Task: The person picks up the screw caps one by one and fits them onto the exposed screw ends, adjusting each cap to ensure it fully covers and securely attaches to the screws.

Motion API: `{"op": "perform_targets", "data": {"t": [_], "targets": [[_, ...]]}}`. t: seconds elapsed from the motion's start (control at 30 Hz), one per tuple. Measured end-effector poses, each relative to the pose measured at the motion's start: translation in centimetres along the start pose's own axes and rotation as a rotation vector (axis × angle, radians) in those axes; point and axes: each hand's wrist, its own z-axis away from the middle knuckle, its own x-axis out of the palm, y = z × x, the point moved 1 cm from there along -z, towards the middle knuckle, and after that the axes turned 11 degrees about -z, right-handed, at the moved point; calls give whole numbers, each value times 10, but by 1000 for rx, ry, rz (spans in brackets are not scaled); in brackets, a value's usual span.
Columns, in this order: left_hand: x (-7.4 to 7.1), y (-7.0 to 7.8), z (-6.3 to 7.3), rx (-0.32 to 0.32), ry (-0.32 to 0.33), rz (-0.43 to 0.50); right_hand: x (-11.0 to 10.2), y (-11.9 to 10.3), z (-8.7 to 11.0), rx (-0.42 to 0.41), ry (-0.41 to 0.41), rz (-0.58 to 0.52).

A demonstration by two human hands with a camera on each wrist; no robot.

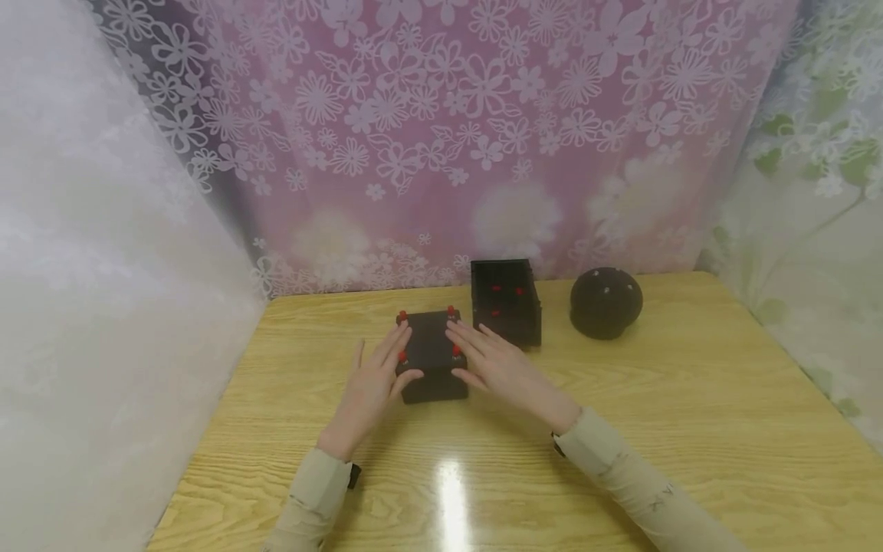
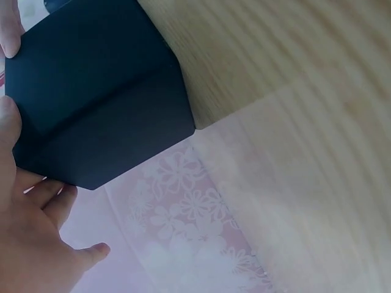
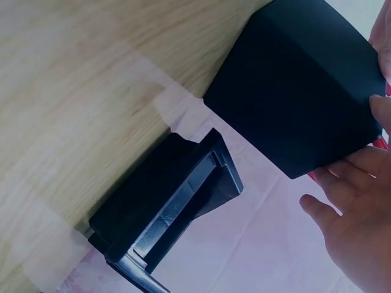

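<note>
A black box (image 1: 432, 337) stands on the table with a red knob (image 1: 403, 315) at each top corner. My left hand (image 1: 367, 392) rests along its left top edge, fingers extended and thumb at the near edge. From the other side my right hand (image 1: 512, 376) touches the right top edge, its fingers also extended. In the left wrist view the plain dark sides of the box (image 2: 104, 85) show, with the left hand (image 2: 36, 244) against its top. The right wrist view shows the right hand (image 3: 360, 213) at the box (image 3: 299, 85) too.
An open black bin (image 1: 527, 320), with red pieces (image 1: 496, 288) inside, stands just behind the right hand. Farther right is a round black object (image 1: 605, 303) with small pale dots. A flowered pink curtain (image 1: 441, 138) hangs behind the wooden table (image 1: 331, 491).
</note>
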Motion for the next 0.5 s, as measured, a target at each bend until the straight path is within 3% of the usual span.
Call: {"op": "perform_targets", "data": {"t": [0.17, 0.5], "targets": [[1, -4, -9, -34, -51, 50, 4, 8, -7, 0, -1, -6], [7, -20, -23, -38, -97, 105, 9, 22, -19, 18, -2, -43]]}}
